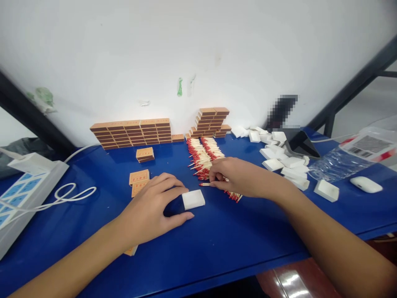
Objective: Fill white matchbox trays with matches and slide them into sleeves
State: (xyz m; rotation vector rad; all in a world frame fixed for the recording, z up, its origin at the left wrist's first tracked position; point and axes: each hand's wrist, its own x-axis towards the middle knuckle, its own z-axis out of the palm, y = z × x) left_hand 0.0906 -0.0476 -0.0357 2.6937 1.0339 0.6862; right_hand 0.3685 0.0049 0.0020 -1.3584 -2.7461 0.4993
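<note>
A small white matchbox tray lies on the blue table in front of me. My left hand curves around its left end, thumb and fingers spread apart; the fingertips are close to the tray, and whether they touch it I cannot tell. My right hand is closed in a pinch on a match, whose red head points left. Beneath and behind that hand lies a long heap of red-tipped matches, partly hidden by it. Left of my left hand are orange matchbox sleeves, some partly covered by the hand and forearm.
Stacked matchboxes line the wall, with a stepped stack behind the matches. Many white trays pile up at the right, near a phone, plastic wrap and a white case. A power strip with cables sits left.
</note>
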